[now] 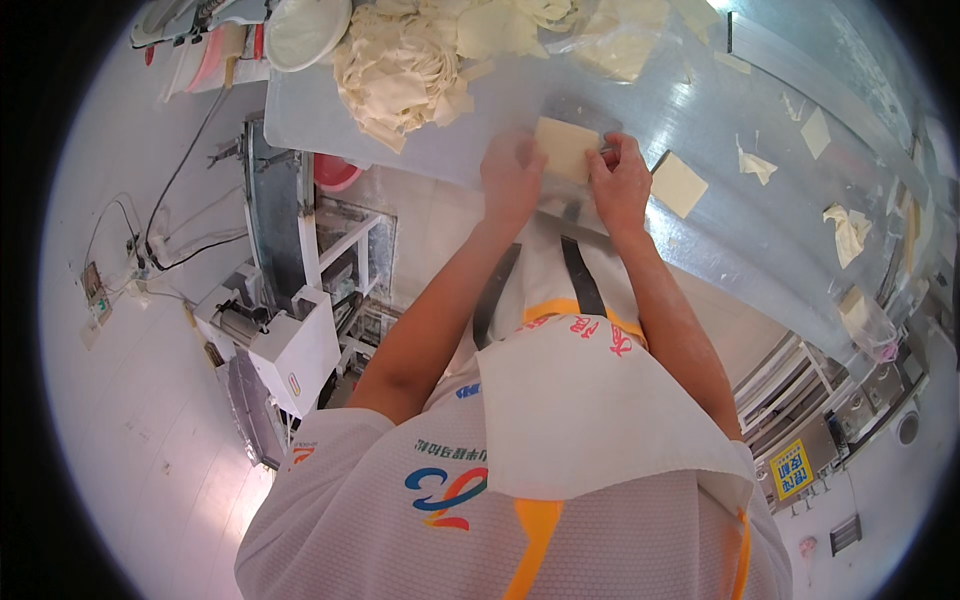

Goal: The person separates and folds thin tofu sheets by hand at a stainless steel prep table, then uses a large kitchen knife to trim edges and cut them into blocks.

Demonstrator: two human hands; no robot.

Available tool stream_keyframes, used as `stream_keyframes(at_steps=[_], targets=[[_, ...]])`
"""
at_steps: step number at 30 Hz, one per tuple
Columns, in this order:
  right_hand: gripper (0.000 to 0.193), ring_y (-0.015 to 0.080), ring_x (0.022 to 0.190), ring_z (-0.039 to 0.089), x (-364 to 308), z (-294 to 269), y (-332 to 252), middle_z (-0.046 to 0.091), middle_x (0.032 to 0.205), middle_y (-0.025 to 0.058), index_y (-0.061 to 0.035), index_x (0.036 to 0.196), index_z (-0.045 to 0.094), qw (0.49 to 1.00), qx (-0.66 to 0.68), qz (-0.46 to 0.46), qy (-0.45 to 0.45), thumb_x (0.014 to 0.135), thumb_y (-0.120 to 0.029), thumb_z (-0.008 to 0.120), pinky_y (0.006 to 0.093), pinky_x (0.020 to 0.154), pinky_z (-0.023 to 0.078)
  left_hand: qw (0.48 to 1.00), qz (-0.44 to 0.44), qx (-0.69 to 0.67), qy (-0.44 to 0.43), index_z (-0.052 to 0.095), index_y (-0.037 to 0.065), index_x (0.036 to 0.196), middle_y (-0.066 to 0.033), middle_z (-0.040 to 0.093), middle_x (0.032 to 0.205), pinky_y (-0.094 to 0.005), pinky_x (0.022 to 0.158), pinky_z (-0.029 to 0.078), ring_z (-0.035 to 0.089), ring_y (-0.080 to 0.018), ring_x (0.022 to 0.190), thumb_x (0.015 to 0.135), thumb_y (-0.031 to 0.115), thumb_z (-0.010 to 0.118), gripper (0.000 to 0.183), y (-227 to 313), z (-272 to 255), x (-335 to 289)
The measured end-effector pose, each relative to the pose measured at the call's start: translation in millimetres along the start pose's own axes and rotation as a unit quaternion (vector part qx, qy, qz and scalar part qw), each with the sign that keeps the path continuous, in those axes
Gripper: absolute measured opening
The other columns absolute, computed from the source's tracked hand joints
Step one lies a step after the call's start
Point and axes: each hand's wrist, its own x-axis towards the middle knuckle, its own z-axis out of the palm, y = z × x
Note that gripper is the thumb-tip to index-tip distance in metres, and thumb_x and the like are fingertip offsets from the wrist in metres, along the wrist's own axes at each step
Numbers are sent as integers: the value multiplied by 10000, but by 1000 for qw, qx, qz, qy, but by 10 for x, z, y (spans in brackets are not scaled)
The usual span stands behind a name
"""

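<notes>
A square stack of pale yellow dough sheets (567, 150) stands at the near edge of the metal table, between my two hands. My left hand (512, 175) grips its left side, the fingertips partly hidden and a little blurred. On the right side, my right hand (622, 180) presses its bent fingers and thumb against the stack. A second square of dough sheets (680, 185) lies flat just right of my right hand. At the far left of the table is a heap of crumpled dough strips (400, 70).
More dough sheets (625, 35) lie at the back, beside a white round bowl (308, 30) at the left corner. Dough scraps (757, 165) are scattered on the right of the metal table (480, 150). A long metal bar (800, 85) runs along the far right. A white machine (295, 350) stands lower left.
</notes>
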Motion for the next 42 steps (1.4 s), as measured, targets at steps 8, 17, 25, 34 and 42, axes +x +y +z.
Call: stream_keyframes(at_steps=[8,17,25,34,42], targets=[[308,276,905,676,86,-12,5,696,892,100,-40,1176,715,999,-20,-41,-11,908,-174,784,432,835,558,999,-29,-2,-20,705,33,1016,-103,723,967,-383,830,577,708,-245,876,837,146,837,250,80,-53,-91],[247,278,828,706,119,-59,-51,712,917,113,-25,1006,738,998,-45,-37,-10,882,-223,816,419,808,577,990,-132,-22,-54,717,17,996,-97,761,896,-359,801,587,724,-215,825,850,187,858,265,53,-108,-240],[216,344,812,762,73,-130,-344,772,865,177,-16,1008,678,998,17,9,-64,939,-208,748,453,780,589,979,-182,-72,-51,723,22,997,-78,756,891,-346,799,573,714,-196,828,884,205,814,233,205,-211,-167],[246,240,727,758,160,-51,-282,778,862,151,4,1066,681,992,48,80,-87,974,-217,738,381,727,587,973,-212,-75,-52,736,39,993,-84,757,910,-361,811,570,717,-207,851,914,224,790,209,192,-185,-198],[275,166,712,748,183,-53,-256,768,858,99,1,1090,673,972,121,168,-107,983,-243,742,333,705,565,992,-114,-48,-10,734,29,994,-101,734,919,-370,808,565,704,-234,841,904,208,818,217,75,-79,-62]])
